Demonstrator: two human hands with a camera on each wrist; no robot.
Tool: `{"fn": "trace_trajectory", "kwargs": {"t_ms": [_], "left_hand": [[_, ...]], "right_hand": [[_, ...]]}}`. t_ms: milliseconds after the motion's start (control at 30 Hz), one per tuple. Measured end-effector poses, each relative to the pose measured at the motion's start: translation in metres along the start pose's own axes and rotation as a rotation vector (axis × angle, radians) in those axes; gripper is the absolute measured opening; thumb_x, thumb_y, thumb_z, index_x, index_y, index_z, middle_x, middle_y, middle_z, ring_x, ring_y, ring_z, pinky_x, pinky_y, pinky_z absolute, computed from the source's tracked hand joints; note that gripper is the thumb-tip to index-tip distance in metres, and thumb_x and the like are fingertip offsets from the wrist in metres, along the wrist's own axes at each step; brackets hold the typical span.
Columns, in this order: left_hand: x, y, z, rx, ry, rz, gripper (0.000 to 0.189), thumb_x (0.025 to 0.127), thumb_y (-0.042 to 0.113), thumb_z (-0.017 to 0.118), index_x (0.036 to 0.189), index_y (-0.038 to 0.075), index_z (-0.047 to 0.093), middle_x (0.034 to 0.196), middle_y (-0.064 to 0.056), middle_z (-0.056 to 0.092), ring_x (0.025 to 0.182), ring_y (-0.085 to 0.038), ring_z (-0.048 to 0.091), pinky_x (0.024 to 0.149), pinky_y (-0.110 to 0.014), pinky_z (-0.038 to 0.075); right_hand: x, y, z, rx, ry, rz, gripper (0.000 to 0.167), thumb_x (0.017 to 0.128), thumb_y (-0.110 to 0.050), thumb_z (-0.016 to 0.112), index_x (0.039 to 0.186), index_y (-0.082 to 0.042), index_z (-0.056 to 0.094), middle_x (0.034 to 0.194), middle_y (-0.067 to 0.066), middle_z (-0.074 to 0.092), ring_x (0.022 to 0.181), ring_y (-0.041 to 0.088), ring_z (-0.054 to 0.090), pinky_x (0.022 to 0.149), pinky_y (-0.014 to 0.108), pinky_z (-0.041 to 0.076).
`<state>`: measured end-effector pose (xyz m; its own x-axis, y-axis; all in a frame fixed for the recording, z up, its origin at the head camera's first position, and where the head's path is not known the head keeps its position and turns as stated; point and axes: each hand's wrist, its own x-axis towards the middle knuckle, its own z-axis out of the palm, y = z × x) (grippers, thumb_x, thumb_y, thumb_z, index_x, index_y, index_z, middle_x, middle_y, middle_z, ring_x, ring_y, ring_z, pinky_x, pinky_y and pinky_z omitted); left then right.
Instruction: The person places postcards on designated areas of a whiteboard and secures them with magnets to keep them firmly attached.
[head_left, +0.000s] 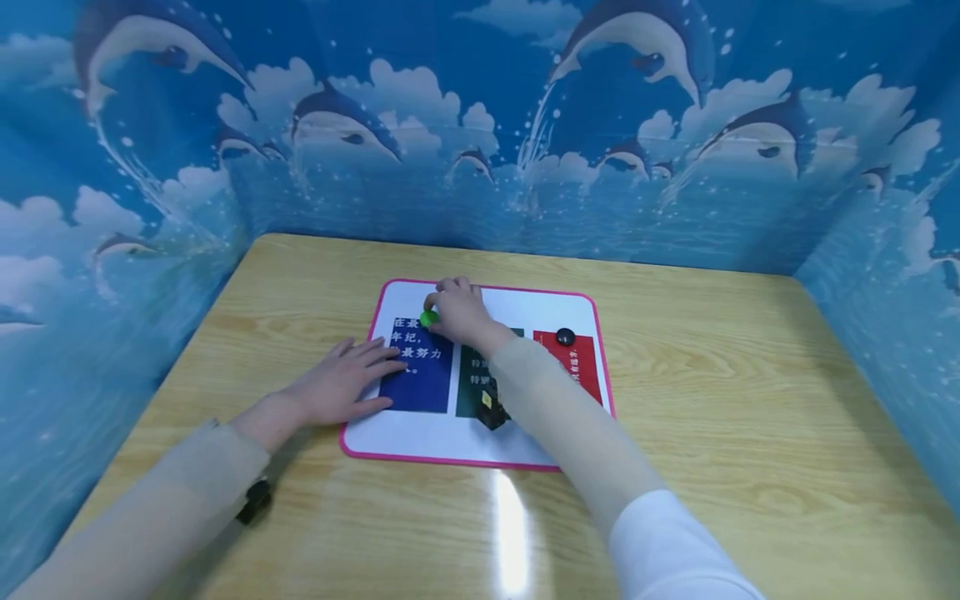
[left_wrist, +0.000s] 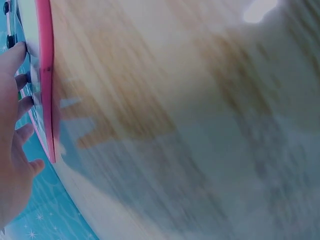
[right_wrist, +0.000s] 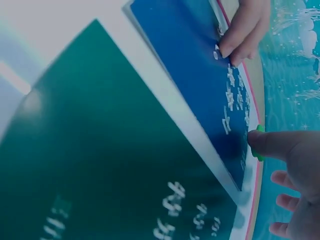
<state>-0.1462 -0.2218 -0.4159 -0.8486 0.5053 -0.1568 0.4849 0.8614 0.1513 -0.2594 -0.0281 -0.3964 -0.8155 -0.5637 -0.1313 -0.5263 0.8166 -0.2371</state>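
A round green magnet point(head_left: 428, 318) sits at the upper edge of a blue card point(head_left: 416, 392) with white characters, on a pink-edged whiteboard point(head_left: 427, 429). My right hand point(head_left: 459, 310) holds the magnet from its right side. The right wrist view shows the thumb against the green magnet point(right_wrist: 260, 156), the other fingers loosely bent. Spread over the board's left edge, my left hand point(head_left: 341, 385) rests its fingers on the blue card's left side. From the left wrist, that hand point(left_wrist: 12, 145) appears at the pink rim point(left_wrist: 46, 75).
A dark green card point(head_left: 468, 396) lies in the board's middle, partly behind my right arm. A red card point(head_left: 588, 375) lies on the right with a black round magnet point(head_left: 566, 337) at its top. The board lies on a wood-grain table point(head_left: 750, 400), before a dolphin-print curtain point(head_left: 420, 192).
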Motion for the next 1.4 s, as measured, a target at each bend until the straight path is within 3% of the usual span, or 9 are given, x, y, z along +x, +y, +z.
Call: {"fn": "trace_trajectory", "kwargs": {"t_ms": [367, 633, 867, 1167, 1400], "left_hand": [[0.000, 0.003, 0.000, 0.003, -0.011, 0.012, 0.057, 0.090, 0.048, 0.055, 0.139, 0.021, 0.045, 0.147, -0.008, 0.040, 0.140, -0.035, 0.028, 0.112, -0.062, 0.015], [0.003, 0.001, -0.001, 0.001, -0.023, 0.016, 0.057, 0.089, 0.048, 0.055, 0.139, 0.021, 0.045, 0.148, -0.008, 0.040, 0.140, -0.035, 0.028, 0.112, -0.062, 0.015], [0.007, 0.001, -0.003, -0.013, -0.026, 0.002, 0.057, 0.088, 0.048, 0.057, 0.138, 0.021, 0.047, 0.147, -0.009, 0.040, 0.138, -0.033, 0.032, 0.113, -0.060, 0.016], [0.014, 0.004, -0.006, -0.023, 0.008, 0.042, 0.060, 0.087, 0.047, 0.060, 0.139, 0.021, 0.046, 0.142, -0.009, 0.045, 0.134, -0.030, 0.038, 0.110, -0.060, 0.024], [0.021, 0.006, -0.008, -0.040, 0.027, 0.041, 0.066, 0.087, 0.047, 0.059, 0.143, 0.016, 0.039, 0.145, -0.011, 0.040, 0.136, -0.032, 0.034, 0.112, -0.059, 0.021]], "right_hand": [[-0.006, -0.001, 0.005, 0.001, -0.023, 0.020, 0.033, 0.090, -0.029, 0.062, 0.122, -0.019, 0.062, 0.141, 0.009, 0.043, 0.133, 0.029, 0.033, 0.107, 0.046, 0.031], [-0.009, 0.003, 0.003, 0.010, -0.019, 0.026, 0.041, 0.090, -0.038, 0.059, 0.127, -0.019, 0.058, 0.139, 0.008, 0.045, 0.133, 0.028, 0.033, 0.107, 0.046, 0.032], [-0.014, 0.013, -0.002, 0.055, 0.005, 0.040, 0.042, 0.089, -0.042, 0.059, 0.124, -0.020, 0.059, 0.141, 0.008, 0.043, 0.135, 0.028, 0.031, 0.112, 0.046, 0.025], [-0.029, 0.027, -0.015, 0.095, 0.045, 0.054, 0.038, 0.089, -0.038, 0.060, 0.122, -0.018, 0.062, 0.141, 0.007, 0.043, 0.135, 0.029, 0.029, 0.111, 0.047, 0.025], [-0.044, 0.044, -0.022, 0.139, 0.081, 0.040, 0.043, 0.090, -0.040, 0.059, 0.126, -0.015, 0.058, 0.141, 0.009, 0.043, 0.134, 0.029, 0.030, 0.111, 0.049, 0.025]]}}
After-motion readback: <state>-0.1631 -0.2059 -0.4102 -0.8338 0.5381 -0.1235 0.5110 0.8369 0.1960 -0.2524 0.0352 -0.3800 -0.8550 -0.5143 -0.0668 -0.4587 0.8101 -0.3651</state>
